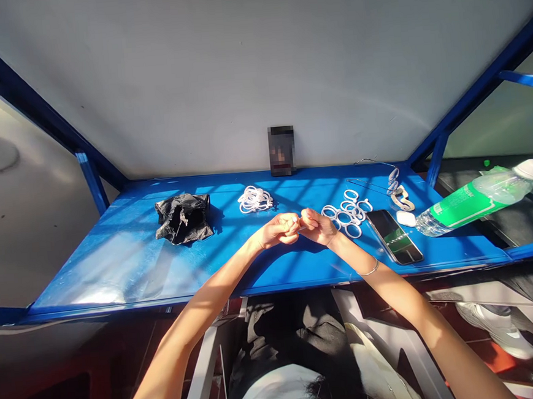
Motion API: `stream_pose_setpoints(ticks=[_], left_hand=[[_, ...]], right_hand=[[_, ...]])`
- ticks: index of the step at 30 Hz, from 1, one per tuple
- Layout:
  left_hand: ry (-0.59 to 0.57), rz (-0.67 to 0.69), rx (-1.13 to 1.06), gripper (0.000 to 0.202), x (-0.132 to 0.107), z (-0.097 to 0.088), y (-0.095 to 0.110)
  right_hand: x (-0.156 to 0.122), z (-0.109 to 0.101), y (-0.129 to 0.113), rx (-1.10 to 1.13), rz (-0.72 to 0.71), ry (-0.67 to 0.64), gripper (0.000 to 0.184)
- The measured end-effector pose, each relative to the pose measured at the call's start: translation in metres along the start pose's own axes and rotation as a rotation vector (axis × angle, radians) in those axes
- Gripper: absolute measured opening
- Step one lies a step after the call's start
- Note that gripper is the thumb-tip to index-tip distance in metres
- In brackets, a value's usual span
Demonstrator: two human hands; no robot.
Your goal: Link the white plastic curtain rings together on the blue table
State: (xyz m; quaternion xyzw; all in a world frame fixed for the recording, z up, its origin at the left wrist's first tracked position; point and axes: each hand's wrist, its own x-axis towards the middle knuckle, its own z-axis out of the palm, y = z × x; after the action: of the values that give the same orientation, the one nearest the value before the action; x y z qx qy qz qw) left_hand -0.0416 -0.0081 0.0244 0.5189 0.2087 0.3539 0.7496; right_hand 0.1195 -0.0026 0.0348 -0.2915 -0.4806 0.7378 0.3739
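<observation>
Above the front half of the blue table, my left hand [279, 230] and my right hand [317, 227] are close together, fingers closed in a pinch. A small pale sliver shows between the fingertips; the fingers cover most of it, so I cannot tell its kind. Several loose white rings [353, 232], like curtain rings, lie spread on the table just right of my right hand. Behind my left hand and a little to its left sits a tangled heap of white rings [255, 199].
On the blue table [162, 281] lie a crumpled black plastic bag [185, 218], a phone [395, 237], a white earbud case [406, 218] and eyeglasses [393, 180]. A green-labelled bottle [474, 201] is at the right edge. A dark upright device [282, 152] leans against the back panel.
</observation>
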Motion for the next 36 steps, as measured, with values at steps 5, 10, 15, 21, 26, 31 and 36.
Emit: stream_pose_setpoints(ticks=[5, 10, 15, 21, 26, 31, 36], left_hand=[[0.038, 0.088, 0.181, 0.051, -0.003, -0.004, 0.015], [0.329, 0.182, 0.742, 0.043, -0.004, -0.018, 0.026], [0.632, 0.238, 1.372, 0.026, -0.009, -0.036, 0.029], [0.737, -0.024, 1.636, 0.031, -0.013, -0.054, 0.035], [0.741, -0.138, 1.712, 0.035, -0.013, -0.053, 0.04], [0.724, -0.203, 1.769, 0.036, -0.013, -0.048, 0.042], [0.716, -0.211, 1.763, 0.036, -0.014, -0.046, 0.043]], right_hand=[[0.008, -0.014, -0.001, -0.134, -0.101, 0.034, 0.037], [0.012, -0.04, -0.016, -0.823, -0.344, 0.318, 0.029], [0.003, -0.077, -0.028, -1.468, -0.27, 0.778, 0.035], [-0.007, -0.118, -0.029, -1.594, 0.044, 0.975, 0.042], [-0.007, -0.121, -0.029, -1.591, 0.212, 0.867, 0.033], [-0.003, -0.111, -0.032, -1.71, 0.301, 0.753, 0.031], [0.004, -0.108, -0.03, -1.715, 0.268, 0.673, 0.026]])
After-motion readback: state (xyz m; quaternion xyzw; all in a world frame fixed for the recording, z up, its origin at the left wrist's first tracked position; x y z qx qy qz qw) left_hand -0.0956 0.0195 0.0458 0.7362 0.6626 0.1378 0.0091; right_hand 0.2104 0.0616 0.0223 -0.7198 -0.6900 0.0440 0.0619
